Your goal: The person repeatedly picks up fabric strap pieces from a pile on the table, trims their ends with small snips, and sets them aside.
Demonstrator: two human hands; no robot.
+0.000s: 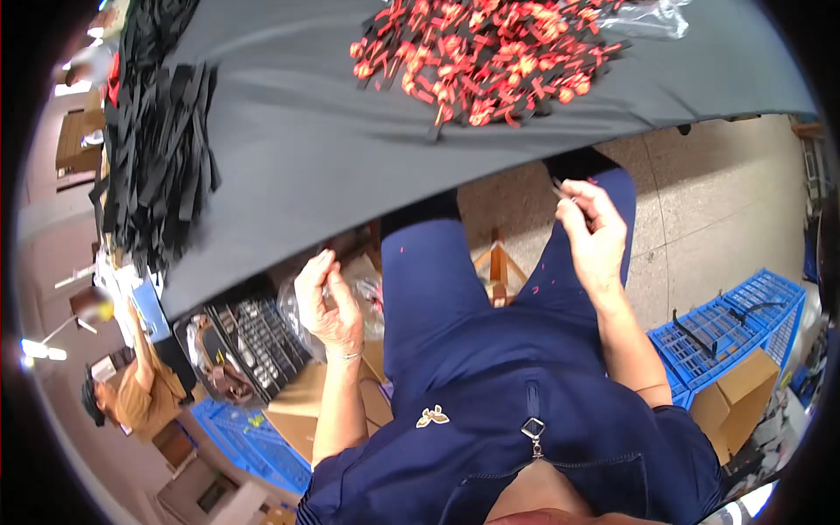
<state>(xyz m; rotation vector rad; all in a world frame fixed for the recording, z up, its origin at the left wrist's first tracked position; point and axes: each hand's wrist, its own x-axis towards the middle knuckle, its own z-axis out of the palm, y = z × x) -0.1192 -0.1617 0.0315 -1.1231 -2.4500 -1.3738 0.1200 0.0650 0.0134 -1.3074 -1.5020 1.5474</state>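
My left hand [328, 304] hovers just off the near edge of the table [289, 175], thumb and fingers pinched together; what they hold, if anything, is too small to make out. Over my right knee, my right hand [597, 234] is closed around a small, thin, dark metal tool [557, 187], whose kind is mostly hidden by the fingers. Beyond both hands, a heap of small red and black ribbon pieces [490, 61] lies on the dark tabletop. A pile of long black strips [166, 157] rests on the table's left side.
Clear plastic [647, 19] lies behind the ribbon heap. Blue crates [722, 324] and a cardboard box [735, 394] stand at my right. A black crate [254, 337] and cardboard [302, 407] are at my left. Another person [144, 389] is at far left.
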